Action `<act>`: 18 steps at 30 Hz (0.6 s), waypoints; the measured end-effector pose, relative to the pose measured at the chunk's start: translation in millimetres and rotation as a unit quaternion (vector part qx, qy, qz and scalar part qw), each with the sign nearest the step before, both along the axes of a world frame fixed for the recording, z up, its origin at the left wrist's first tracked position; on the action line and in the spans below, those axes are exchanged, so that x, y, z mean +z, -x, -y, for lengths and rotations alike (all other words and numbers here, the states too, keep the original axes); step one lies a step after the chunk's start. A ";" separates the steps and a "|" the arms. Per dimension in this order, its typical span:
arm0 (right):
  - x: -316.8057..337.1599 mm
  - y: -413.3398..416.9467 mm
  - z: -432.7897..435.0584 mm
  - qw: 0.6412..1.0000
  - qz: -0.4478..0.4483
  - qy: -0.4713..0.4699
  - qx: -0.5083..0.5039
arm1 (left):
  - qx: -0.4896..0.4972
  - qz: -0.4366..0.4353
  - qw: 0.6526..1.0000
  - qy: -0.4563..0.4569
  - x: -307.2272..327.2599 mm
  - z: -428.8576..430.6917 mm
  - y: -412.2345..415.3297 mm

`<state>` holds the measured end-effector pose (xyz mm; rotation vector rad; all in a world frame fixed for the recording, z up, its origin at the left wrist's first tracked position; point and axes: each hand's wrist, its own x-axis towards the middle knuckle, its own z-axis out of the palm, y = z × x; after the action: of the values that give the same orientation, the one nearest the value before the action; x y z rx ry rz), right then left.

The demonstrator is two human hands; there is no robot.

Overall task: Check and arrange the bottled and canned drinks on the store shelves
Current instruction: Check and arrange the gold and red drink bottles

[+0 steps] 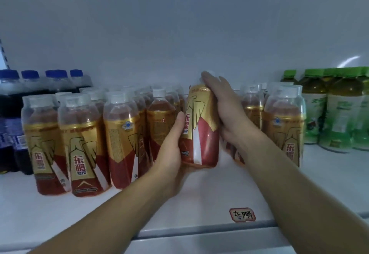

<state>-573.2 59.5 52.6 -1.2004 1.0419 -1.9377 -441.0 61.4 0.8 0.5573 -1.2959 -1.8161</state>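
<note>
Head view: left hand (171, 147), right hand (229, 114) curled round bottle (201, 134), seemingly lifted.

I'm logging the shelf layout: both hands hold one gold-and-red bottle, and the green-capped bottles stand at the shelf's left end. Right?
Not quite: the head view shows the green-capped bottles at the right end of the shelf. The left hand and right hand do hold one gold-and-red bottle.

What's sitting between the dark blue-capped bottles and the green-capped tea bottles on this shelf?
In the head view, gold-and-red labelled plastic bottles fill that stretch; the left hand and right hand grip the middle bottle.
</note>
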 end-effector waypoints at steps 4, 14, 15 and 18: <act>0.2 -3.4 -18.0 0.991 0.015 -0.045 0.128 | -0.083 -0.052 0.991 -0.086 6.7 -4.8 -10.6; 0.1 -12.0 -32.0 0.995 -0.090 0.006 -0.036 | -0.073 -0.010 0.996 0.049 9.1 -27.8 -30.2; 0.8 -13.8 -33.5 0.996 -0.089 -0.012 -0.019 | -0.092 -0.023 0.995 0.027 9.1 -28.7 -33.5; -1.0 -16.3 -40.0 0.990 -0.085 -0.090 0.069 | -0.211 -0.083 0.968 -0.111 7.9 -34.4 -45.1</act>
<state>-556.9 99.4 51.6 -1.3144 1.1623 -1.6217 -395.9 95.8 8.7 0.2456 -1.1663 -2.3255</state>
